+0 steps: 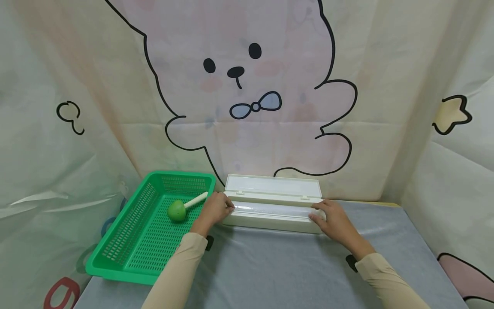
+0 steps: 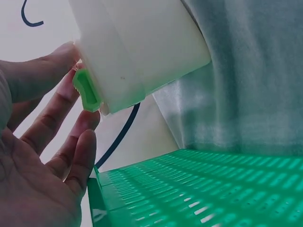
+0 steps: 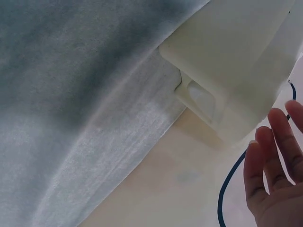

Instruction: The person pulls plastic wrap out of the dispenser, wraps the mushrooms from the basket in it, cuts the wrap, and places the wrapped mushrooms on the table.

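A long white plastic wrap dispenser [image 1: 272, 223] lies at the back of the table with its lid [image 1: 270, 186] raised; clear film shows along its top. My left hand [image 1: 214, 211] holds its left end, thumb and index finger at the top edge. In the left wrist view a green slider [image 2: 87, 91] sits on that edge beside the fingertips. My right hand [image 1: 335, 221] holds the right end, thumb at the front and index finger over the top. The right wrist view shows that hand's other fingers [image 3: 272, 161] extended off the box. Whether film is pinched, I cannot tell.
A green perforated basket [image 1: 127, 273] stands left of the dispenser. Inside lies a round green fruit-like head [image 1: 176, 211] on a white handle [image 1: 197, 199]. A grey cloth [image 1: 278, 270] covers the table. Printed curtains [image 1: 370, 141] hang behind and at both sides.
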Demonstrator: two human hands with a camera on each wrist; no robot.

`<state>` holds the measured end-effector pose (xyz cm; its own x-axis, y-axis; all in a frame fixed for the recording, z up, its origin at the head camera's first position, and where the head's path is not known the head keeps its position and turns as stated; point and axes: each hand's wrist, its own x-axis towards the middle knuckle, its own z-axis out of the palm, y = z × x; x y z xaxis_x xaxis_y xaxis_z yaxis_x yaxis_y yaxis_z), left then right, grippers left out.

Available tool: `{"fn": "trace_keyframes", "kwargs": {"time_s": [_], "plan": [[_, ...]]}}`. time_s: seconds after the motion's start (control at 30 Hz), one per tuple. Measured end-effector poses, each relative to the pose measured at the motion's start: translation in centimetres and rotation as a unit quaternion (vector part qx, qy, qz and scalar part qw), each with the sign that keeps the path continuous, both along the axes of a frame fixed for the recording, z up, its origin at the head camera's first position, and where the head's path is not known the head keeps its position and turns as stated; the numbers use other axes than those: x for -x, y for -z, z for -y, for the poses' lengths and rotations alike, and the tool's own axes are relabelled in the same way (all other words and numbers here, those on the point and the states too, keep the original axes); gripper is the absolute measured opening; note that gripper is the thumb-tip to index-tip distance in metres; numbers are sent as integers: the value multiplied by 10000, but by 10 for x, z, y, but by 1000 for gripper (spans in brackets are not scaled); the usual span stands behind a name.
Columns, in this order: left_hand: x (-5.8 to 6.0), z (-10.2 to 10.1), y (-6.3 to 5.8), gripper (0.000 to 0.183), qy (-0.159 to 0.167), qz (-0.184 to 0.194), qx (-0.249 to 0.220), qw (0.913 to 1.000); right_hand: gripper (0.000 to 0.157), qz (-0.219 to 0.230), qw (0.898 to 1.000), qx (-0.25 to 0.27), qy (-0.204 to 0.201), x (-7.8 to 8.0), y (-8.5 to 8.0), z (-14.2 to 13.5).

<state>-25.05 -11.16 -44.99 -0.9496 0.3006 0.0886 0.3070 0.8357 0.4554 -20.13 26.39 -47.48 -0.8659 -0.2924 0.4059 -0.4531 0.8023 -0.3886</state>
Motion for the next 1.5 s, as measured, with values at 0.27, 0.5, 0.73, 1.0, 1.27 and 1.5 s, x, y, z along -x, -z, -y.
{"fn": "trace_keyframes", "kwargs": {"time_s": [0.27,0.5,0.73,1.0,1.27,1.5], "plan": [[7,-4,2,12,-280,-43,-252,9993,19,296,9995,-60,-23,10,-2,3],[12,-10,4,15,-383,-130,-434,9982,19,268,9993,-219,-104,22,2,5],[15,-14,7,16,-629,-216,-560,9962,20,478,9985,-267,-64,29,2,4],[20,-20,8,18,-939,-213,-742,9926,24,650,9975,-269,-21,33,-1,9],[22,-21,15,16,-1019,-345,-843,9906,14,710,9963,-461,-162,38,-3,17],[24,-18,21,18,-779,-499,-956,9911,5,513,9963,-655,-219,39,-1,15]]}}
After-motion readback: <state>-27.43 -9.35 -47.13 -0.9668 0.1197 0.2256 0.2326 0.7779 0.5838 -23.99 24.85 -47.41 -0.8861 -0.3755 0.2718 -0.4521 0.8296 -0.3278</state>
